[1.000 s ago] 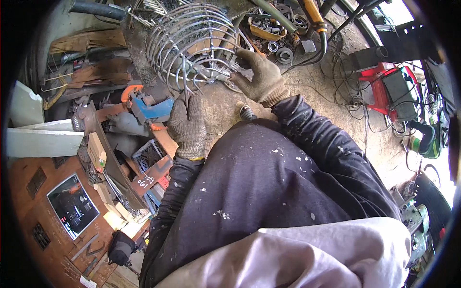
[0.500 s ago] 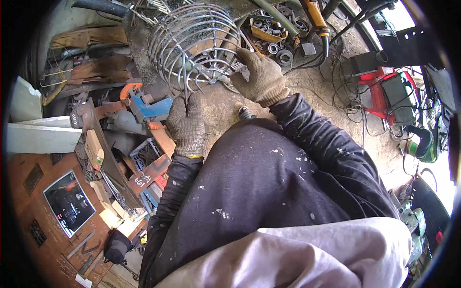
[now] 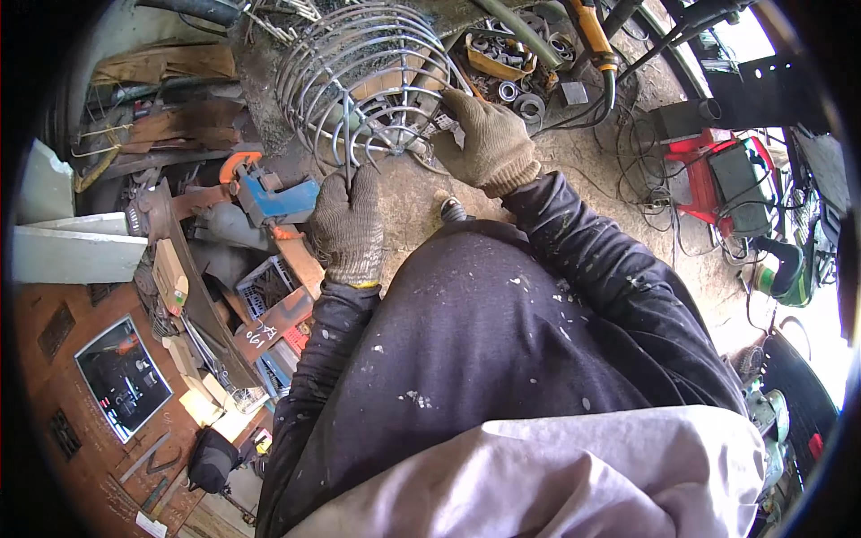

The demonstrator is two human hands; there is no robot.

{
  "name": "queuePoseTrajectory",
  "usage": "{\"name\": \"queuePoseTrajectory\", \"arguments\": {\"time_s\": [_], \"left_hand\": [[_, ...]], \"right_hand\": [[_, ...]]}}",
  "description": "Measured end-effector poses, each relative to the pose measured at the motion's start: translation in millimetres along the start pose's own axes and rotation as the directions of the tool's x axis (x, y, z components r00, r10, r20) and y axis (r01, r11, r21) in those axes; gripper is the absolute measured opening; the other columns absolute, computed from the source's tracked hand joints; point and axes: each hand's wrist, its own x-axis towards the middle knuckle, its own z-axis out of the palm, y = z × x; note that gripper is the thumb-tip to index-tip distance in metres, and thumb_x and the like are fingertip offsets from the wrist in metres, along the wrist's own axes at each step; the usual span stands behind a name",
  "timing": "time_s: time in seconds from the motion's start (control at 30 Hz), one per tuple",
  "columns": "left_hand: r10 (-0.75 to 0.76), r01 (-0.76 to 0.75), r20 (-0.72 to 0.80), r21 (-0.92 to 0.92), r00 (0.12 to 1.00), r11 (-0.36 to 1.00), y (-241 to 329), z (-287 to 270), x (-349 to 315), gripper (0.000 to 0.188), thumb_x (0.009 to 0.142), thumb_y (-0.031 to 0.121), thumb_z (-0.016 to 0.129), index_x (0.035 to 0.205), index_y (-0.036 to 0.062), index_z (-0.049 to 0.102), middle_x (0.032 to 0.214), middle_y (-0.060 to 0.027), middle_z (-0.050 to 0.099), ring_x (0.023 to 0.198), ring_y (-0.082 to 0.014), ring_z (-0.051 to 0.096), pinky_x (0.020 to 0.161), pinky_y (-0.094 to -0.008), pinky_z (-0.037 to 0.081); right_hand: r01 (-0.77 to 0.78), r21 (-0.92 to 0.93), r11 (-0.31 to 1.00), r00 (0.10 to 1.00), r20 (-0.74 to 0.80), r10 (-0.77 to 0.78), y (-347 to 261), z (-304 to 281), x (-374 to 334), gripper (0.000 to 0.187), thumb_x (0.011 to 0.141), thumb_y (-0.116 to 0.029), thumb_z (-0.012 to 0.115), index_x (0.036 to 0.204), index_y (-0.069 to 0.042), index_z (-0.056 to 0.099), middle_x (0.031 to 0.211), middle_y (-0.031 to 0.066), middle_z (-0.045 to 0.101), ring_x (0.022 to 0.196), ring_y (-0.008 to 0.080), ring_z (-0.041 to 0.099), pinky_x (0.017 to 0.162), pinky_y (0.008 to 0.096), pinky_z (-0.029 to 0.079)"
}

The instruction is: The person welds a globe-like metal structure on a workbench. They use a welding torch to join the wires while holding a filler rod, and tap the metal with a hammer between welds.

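Left hand [image 3: 348, 226], fingers closed, grips a metal cage [image 3: 348, 99]; right hand [image 3: 489, 142], fingers parted, grip unclear; far-right yellow tub [image 3: 494, 67] holds metal parts [image 3: 500, 47].

Wire cage: the wire cage [image 3: 347, 97] was a rounded frame of bare grey metal rods.
Rings: many curved bars ran side by side, with open gaps between them (the surfaces behind showed through).
Ribs: a few straighter rods crossed the rings and joined them.
Near end: shorter curved rods gathered there, and one bent tip stuck out.
Pose: its rings appeared at a slant.
Place: it was ahead of the person, slightly left.
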Motion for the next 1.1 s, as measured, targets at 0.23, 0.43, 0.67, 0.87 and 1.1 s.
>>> {"name": "queuePoseTrajectory", "arguments": {"time_s": [0.23, 0.43, 0.67, 0.87, 1.1], "left_hand": [[0.031, -0.038, -0.086, -0.088, 0.996, 0.995, -0.1, 4.3, -0.7, 0.026, 0.093, 0.022, 0.073, 0.084, 0.0005, 0.062, 0.073, -0.0066, 0.059, 0.069, -0.0166, 0.051, 0.066, -0.036, 0.043], [0.034, -0.035, -0.006, -0.111, 0.999, 0.993, -8.5, 2.5, -3.2, 0.027, 0.096, 0.025, 0.071, 0.11, 0.0013, 0.068, 0.092, -0.0109, 0.071, 0.082, -0.021, 0.068, 0.076, -0.0353, 0.053], [-0.047, 0.029, -0.093, -0.181, 0.995, 0.983, -12.7, 1.0, -13.2, 0.022, 0.097, 0.023, 0.069, 0.098, 0.0012, 0.066, 0.085, -0.0065, 0.063, 0.078, -0.0159, 0.056, 0.073, -0.0341, 0.047], [-0.083, 0.076, -0.067, -0.09, 0.994, 0.993, -14.6, -1.9, -3.3, 0.022, 0.097, 0.023, 0.069, 0.095, 0.0011, 0.066, 0.08, -0.0052, 0.063, 0.075, -0.0151, 0.055, 0.07, -0.0331, 0.045], [-0.072, 0.068, -0.057, -0.084, 0.996, 0.994, -8.8, -5.1, 0.5, 0.021, 0.096, 0.021, 0.069, 0.091, 0.0006, 0.066, 0.081, -0.005, 0.066, 0.075, -0.0139, 0.057, 0.07, -0.0329, 0.045]], "right_hand": [[0.031, 0.048, 0.998, 1.0, -0.009, -0.03, 5.2, -4.6, -2.0, 0.053, 0.081, -0.028, 0.071, 0.128, -0.006, 0.059, 0.105, 0.0163, 0.071, 0.098, 0.0365, 0.07, 0.084, 0.0453, 0.056], [0.001, 0.115, 0.993, 1.0, -0.009, 0.0, 10.0, -10.8, -14.5, 0.058, 0.086, -0.031, 0.07, 0.135, -0.002, 0.056, 0.119, 0.0191, 0.068, 0.108, 0.0338, 0.068, 0.094, 0.0405, 0.055], [-0.614, 0.714, 0.337, 0.769, 0.444, 0.46, 24.7, 2.6, -22.4, 0.04, 0.105, -0.021, 0.058, 0.138, 0.002, 0.053, 0.116, 0.0141, 0.069, 0.109, 0.0251, 0.068, 0.096, 0.0362, 0.056], [-0.639, 0.765, -0.08, 0.723, 0.632, 0.279, 10.5, 21.1, -12.9, 0.041, 0.106, -0.023, 0.056, 0.139, 0.0, 0.051, 0.125, 0.016, 0.064, 0.112, 0.0262, 0.066, 0.1, 0.04, 0.055], [-0.588, 0.789, -0.176, 0.779, 0.611, 0.14, 4.7, 28.2, -9.9, 0.042, 0.107, -0.025, 0.053, 0.143, -0.004, 0.05, 0.133, 0.0154, 0.061, 0.118, 0.0286, 0.063, 0.103, 0.0412, 0.053]]}}
